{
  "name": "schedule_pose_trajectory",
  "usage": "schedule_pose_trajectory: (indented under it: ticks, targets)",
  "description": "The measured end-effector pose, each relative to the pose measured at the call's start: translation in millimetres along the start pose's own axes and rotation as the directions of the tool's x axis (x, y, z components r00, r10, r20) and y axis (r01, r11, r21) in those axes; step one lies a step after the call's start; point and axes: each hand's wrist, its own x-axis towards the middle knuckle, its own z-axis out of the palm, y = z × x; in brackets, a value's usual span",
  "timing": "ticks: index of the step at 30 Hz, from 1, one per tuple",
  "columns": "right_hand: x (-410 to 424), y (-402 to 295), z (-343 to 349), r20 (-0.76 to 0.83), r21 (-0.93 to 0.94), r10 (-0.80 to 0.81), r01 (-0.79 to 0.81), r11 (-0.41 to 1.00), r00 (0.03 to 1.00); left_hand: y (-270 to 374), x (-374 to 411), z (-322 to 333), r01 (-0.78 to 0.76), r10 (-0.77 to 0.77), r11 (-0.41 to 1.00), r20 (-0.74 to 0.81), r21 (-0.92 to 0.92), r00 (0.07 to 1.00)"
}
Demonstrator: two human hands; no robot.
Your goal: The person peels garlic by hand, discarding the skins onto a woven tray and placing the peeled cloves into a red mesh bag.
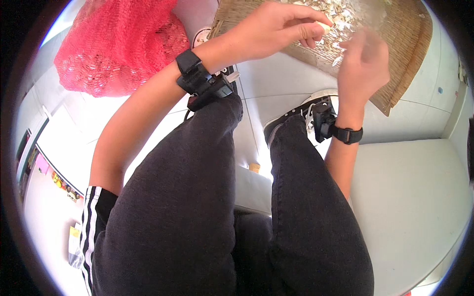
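Observation:
My left hand point(292, 27) pinches a small pale yellow piece point(324, 27), which looks like a peeled garlic clove, between thumb and fingertips. Just right of it, my right hand point(364, 59) is smeared by motion, with its fingers curled. Whether it holds anything cannot be made out. Both hands are over a woven mat or tray point(407, 48) at the top of the view. Pale, papery flakes point(342, 18) like garlic skins lie scattered on the weave beneath my hands. A blurred, greyish patch hides part of the tray above my right hand.
A full red mesh sack point(122, 48) stands on the tiled floor point(289, 77) at the upper left. My legs in dark trousers point(177, 192) fill the middle. A pale padded seat point(407, 192) is at the right. Small toys point(64, 185) lie at the far left.

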Motion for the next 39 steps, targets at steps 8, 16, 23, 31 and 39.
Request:
schedule_pose_trajectory:
  ticks: [8,16,23,31,39]
  targets:
    - [6.1,12.8,-9.3,0.017,-0.014,-0.164,0.165,0.986,0.986,-6.6,3.9,1.3,-0.035,0.039,0.996,0.051,-0.087,0.998]
    - [3.6,-6.4,-18.0,0.257,0.199,-0.287,0.241,0.95,0.923,-6.9,2.0,-6.6,-0.092,0.089,0.995,0.067,0.029,0.994]
    - [5.5,-5.7,-19.4,0.296,0.252,-0.411,0.345,0.904,0.862,-5.0,2.3,-9.6,-0.273,0.263,0.931,0.071,0.245,0.962]
    - [-0.2,-0.9,-20.2,0.409,0.23,-0.345,0.27,0.935,0.845,-2.6,3.2,-20.7,-0.357,0.301,0.855,0.2,0.376,0.932]
    - [-2.9,-6.3,-14.0,0.394,0.177,-0.378,0.335,0.926,0.838,0.5,3.3,-21.2,-0.365,0.296,0.823,0.22,0.435,0.93]
